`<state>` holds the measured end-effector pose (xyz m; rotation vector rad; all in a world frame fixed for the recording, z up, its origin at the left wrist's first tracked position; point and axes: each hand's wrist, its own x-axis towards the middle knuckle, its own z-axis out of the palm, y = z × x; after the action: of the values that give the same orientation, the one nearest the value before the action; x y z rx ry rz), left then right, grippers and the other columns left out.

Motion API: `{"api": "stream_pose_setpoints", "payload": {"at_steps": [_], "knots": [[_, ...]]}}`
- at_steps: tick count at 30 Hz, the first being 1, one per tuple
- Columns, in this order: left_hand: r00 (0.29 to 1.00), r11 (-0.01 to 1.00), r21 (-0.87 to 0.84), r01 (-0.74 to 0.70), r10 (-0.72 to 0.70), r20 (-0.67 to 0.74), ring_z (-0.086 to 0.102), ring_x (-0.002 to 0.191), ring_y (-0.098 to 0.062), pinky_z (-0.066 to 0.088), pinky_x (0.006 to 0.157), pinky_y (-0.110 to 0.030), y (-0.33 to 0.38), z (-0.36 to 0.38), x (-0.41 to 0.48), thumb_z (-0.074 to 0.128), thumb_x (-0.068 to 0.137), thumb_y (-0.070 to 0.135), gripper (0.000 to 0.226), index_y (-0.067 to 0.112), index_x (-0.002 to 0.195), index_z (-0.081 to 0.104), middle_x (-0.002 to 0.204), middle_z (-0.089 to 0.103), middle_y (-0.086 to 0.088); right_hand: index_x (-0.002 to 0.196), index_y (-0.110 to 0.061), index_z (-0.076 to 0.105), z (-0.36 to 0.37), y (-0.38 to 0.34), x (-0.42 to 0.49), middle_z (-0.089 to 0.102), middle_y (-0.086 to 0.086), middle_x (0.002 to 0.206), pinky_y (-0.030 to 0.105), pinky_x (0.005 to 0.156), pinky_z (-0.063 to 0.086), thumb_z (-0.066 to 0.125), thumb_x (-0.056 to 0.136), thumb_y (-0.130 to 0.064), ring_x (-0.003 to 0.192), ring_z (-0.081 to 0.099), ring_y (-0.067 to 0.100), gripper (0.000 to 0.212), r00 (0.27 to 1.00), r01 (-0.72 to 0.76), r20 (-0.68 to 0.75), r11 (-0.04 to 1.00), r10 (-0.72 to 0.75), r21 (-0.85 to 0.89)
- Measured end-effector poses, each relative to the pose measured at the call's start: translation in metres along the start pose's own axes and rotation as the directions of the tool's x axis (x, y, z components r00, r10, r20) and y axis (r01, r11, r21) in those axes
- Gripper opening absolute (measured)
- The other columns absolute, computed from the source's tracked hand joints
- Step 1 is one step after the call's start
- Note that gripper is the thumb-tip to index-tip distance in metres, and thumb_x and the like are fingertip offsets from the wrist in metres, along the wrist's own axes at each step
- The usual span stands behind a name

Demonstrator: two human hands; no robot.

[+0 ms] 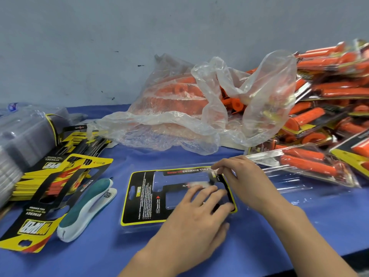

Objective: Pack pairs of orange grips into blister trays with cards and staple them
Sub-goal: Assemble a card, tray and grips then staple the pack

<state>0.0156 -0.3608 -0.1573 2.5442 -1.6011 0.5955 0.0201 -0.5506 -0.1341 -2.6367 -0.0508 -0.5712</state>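
Left hand (201,214) flat, fingers spread, pins card (151,198) in blister tray (279,188) on counter (99,250). Right hand (239,176) pinches card's far-right corner. Seat corners flush under tray rim before loading. Stapler (87,208) left. Loose orange grips (233,103) far, in bag (199,108).

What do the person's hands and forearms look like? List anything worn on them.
Both forearms are bare, with no sleeves, gloves or watch in view. The left hand seems to carry a thin, light ring on one finger; it is too small to be sure. The right hand shows no ring or band. No markings show on either.
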Motion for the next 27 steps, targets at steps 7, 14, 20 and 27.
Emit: {"api": "stream_pose_setpoints", "payload": {"at_steps": [7,14,20,27], "knots": [[1.0,1.0,-0.005,0.007,-0.007,-0.024,0.047,0.13,-0.023,0.036,0.112,-0.042,0.004,-0.003,0.0,0.047,0.094,0.039,0.036,0.023,0.125,0.057,0.14,0.052,-0.003,0.109,-0.03,0.069,-0.001,0.0,0.0,0.066,-0.011,0.099,0.03,0.087,0.043,0.046,0.1,-0.016,0.099,0.055,0.013,0.028,1.0,-0.007,0.001,1.0,0.007,0.015],[0.993,0.993,-0.102,0.059,-0.069,-0.093,0.045,0.131,-0.018,0.035,0.112,-0.041,-0.004,-0.012,-0.007,0.042,0.101,0.042,0.034,0.027,0.129,0.053,0.143,0.047,0.0,0.109,-0.024,0.071,-0.008,-0.008,0.004,0.069,-0.008,0.105,0.024,0.09,0.045,0.048,0.099,-0.009,0.103,0.062,0.01,0.029,0.994,-0.055,-0.083,0.969,0.077,0.243],[0.967,0.958,-0.199,0.206,-0.231,-0.11,0.042,0.128,-0.015,0.032,0.11,-0.034,-0.029,-0.032,-0.015,0.037,0.102,0.04,0.036,0.029,0.134,0.048,0.142,0.045,0.006,0.109,-0.031,0.069,-0.015,-0.02,0.017,0.069,-0.016,0.101,0.003,0.082,0.038,0.046,0.099,-0.014,0.098,0.059,-0.002,0.031,0.987,-0.08,-0.106,0.949,0.117,0.304],[0.843,0.815,-0.305,0.492,-0.534,-0.069,0.041,0.125,-0.01,0.032,0.107,-0.026,-0.081,-0.047,-0.006,0.043,0.101,0.033,0.032,0.025,0.129,0.055,0.131,0.051,0.011,0.116,-0.031,0.066,-0.01,-0.041,0.048,0.066,-0.015,0.103,0.0,0.071,0.037,0.043,0.101,-0.02,0.091,0.056,-0.001,0.03,0.993,-0.063,-0.073,0.946,0.091,0.318]]}}
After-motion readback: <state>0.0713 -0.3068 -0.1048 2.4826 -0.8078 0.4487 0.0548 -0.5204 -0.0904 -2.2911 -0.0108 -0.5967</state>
